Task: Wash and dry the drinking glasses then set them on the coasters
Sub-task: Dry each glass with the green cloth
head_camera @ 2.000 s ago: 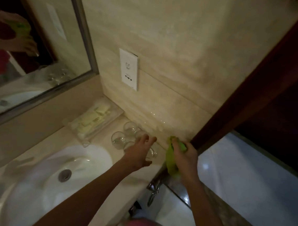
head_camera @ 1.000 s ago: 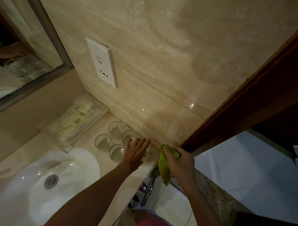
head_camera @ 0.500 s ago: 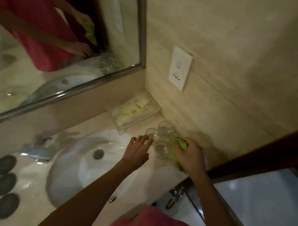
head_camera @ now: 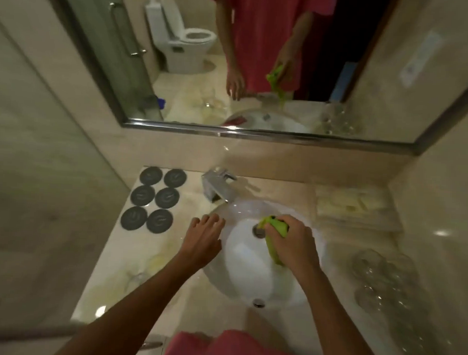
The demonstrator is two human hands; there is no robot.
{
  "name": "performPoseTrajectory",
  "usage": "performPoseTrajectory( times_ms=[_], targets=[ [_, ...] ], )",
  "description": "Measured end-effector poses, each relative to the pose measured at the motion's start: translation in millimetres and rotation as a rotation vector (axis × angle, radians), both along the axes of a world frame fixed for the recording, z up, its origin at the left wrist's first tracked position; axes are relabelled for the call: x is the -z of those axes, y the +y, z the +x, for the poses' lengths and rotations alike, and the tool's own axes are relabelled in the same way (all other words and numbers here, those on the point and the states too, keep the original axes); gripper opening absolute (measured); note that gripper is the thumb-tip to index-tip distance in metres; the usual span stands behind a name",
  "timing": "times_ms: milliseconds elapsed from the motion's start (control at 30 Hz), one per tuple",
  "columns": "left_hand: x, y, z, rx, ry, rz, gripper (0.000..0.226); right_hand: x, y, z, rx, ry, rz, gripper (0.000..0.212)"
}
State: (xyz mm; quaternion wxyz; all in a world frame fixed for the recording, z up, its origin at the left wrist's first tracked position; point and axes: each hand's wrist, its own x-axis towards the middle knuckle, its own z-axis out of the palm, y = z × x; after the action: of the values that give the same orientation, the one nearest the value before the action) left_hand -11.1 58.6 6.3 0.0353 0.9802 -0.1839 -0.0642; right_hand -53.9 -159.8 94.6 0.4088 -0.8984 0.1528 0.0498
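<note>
Six dark coasters (head_camera: 153, 197) lie bare at ten o'clock on the desk (head_camera: 154, 257); the glasses (head_camera: 384, 280) cluster at three o'clock. Right hand (head_camera: 294, 241) grips a green cloth (head_camera: 274, 253) over the sink (head_camera: 260, 280); left hand (head_camera: 202, 241) hovers, fingers relaxed.

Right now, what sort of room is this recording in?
A bathroom, probably a hotel's. A white sink basin with a chrome faucet is set in a marble counter, a toilet shows in the wall mirror, and six coasters sit beside it.
</note>
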Motion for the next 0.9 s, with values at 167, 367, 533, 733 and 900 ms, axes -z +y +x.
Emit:
performPoseTrajectory(
  times_ms=[167, 367, 533, 733, 900],
  targets=[
    [14.6, 75.9, -24.5, -0.189, 0.042, -0.025, 0.049, 13.0, 63.6, 16.7, -0.226, -0.003, -0.058, 0.024],
    [31.5, 127.9, -58.7, -0.404, 0.217, 0.058, 0.078, 4.4, 130.7, 19.4, -0.433, 0.024, -0.36, 0.032],
    [48.4, 150.0, -83.5, -0.477, 0.333, 0.063, 0.091, 2.1, 167.0, 13.5, -0.474, 0.017, -0.35, 0.044],
    [71.2, 163.6, -102.2, -0.503, 0.39, -0.038, 0.087, 9.5, 184.7, 6.6, -0.449, 0.105, -0.124, 0.047],
    [82.8, 167.6, -107.6, -0.496, 0.382, -0.173, 0.068, 10.0, 180.9, 4.0, -0.413, 0.181, 0.028, 0.051]
  ],
)
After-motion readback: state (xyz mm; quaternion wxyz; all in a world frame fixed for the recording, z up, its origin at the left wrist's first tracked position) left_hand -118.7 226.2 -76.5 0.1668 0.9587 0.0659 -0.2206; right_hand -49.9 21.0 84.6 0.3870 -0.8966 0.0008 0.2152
